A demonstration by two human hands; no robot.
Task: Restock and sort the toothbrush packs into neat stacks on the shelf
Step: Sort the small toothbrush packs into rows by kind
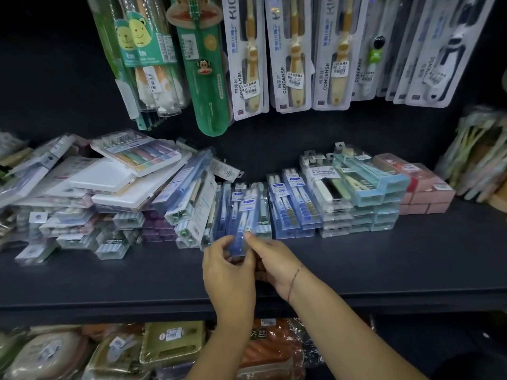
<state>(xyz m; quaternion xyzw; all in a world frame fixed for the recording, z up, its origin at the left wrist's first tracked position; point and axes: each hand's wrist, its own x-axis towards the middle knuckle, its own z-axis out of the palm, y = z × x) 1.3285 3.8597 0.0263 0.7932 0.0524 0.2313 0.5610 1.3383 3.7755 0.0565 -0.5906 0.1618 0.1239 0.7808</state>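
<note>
- Left hand (229, 266) and right hand (270, 256): both pinched the near end of one blue toothbrush pack (242, 229), fingers curled on it.
- Blue toothbrush pack: lay just beyond the hands, over a low blue stack (263, 215) on the shelf (384, 259); probably gripped from both sides so it could be squared up.
- Sorted stacks, beyond and right of the hands: blue packs (293, 204), clear packs (325, 176) labelled "SOFT TOOTHBRUSH", teal packs (375, 187), pink boxes (424, 187); grouped by colour.
- Jumbled heap (109, 193), left of the hands: tilted, overlapping, apparently still unsorted.
- Hanging packs (290, 50), above the hands: printed "CONDENSE", stickers reading "2.00".
</note>
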